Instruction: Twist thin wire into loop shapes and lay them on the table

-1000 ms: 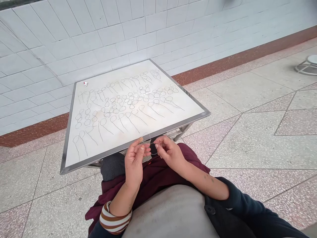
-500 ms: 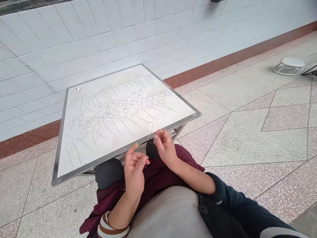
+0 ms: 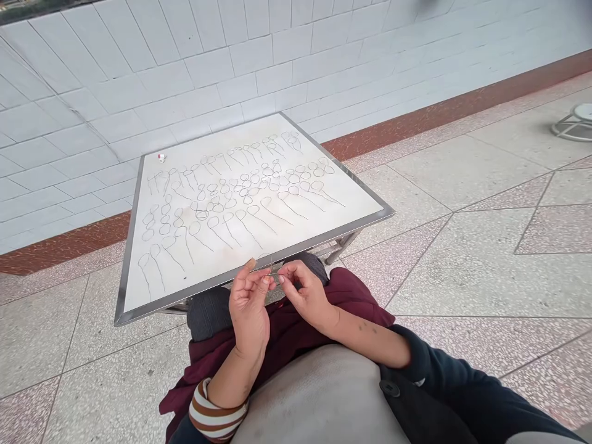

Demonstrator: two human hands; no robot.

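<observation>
Over my lap, just below the near table edge, my left hand and my right hand are close together, fingertips nearly meeting. A thin wire runs between the two pinches, and both hands are closed on it. Its loop shows only faintly against the table edge. On the white tabletop before me lie many thin wire pieces in rows. Some are round loops with long tails, while others in the middle rows are curled into small double rings.
A metal rim frames the table, which stands against a white tiled wall. At its far left corner sits a small white and red object. A round white stool stands on the floor at the far right.
My hands have come together, and the wire loop that stood up from my right hand now lies between both hands' fingertips. The view has shifted, so the table appears slightly further right.
</observation>
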